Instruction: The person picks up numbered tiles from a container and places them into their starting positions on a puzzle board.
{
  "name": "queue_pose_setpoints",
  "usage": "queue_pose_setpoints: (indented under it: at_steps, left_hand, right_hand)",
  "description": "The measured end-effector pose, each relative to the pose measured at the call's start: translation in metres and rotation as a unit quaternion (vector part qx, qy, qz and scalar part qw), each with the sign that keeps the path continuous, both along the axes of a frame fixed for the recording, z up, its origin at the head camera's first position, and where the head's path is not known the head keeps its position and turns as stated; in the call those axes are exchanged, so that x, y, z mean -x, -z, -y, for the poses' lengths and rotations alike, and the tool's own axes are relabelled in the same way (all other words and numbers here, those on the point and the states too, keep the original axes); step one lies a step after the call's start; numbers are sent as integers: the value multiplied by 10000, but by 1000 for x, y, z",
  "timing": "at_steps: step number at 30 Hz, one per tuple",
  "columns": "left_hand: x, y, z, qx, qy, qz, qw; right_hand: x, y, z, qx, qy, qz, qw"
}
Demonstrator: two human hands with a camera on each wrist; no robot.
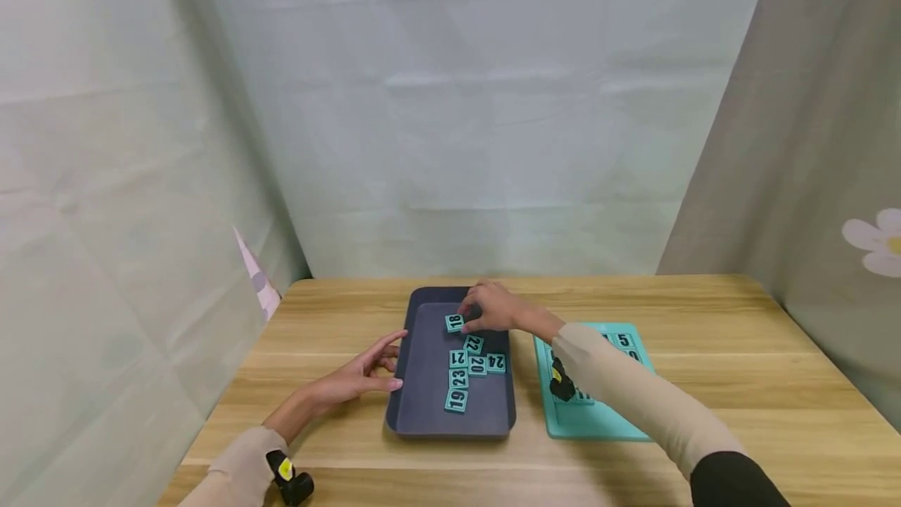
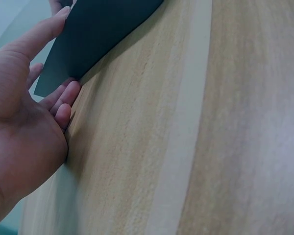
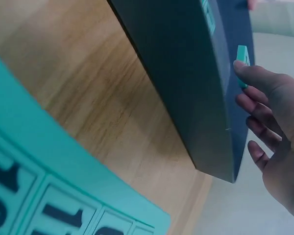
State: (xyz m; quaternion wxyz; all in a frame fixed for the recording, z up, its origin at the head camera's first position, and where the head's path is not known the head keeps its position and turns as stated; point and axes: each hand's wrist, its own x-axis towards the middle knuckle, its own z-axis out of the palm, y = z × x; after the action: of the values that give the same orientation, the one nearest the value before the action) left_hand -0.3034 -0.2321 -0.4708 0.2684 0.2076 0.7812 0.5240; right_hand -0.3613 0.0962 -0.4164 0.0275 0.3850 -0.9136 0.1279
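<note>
In the head view my right hand is over the far part of a dark grey tray. It pinches a teal number tile marked 18; the right wrist view shows the thumb on this tile. Several other tiles lie loosely in the tray, among them 22, 23 and 19. At the tray's left rim, my left hand has its thumb and forefinger spread against the edge. Its other fingers bend slightly beside the tray wall in the left wrist view.
To the tray's right, a teal board with number tiles set in its upper part lies partly under my right forearm. Both stand on a wooden table. Pale curtains hang behind and at the sides.
</note>
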Motion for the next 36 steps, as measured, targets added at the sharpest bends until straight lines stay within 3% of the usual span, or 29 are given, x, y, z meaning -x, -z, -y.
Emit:
queue_pose_setpoints:
  at_steps: [3,8,20,29,36]
  left_hand:
    - [1,0,0,34,-24,-17,10000]
    - [3,0,-2,78,-47,-78,9999]
    - [8,1,-6,95,21,-13,10000]
    - [8,2,-5,52,19,-55,10000]
    - [5,1,-5,43,68,-37,10000]
  right_hand:
    - [-6,-4,-6,137,-238,-292,9992]
    - [-21,-10,-23,255,-284,-246,9990]
    - [-79,-22,-84,667,518,359,9958]
    - [-127,-5,-147,735,725,110,9946]
    - [-172,20,-187,900,635,-575,9923]
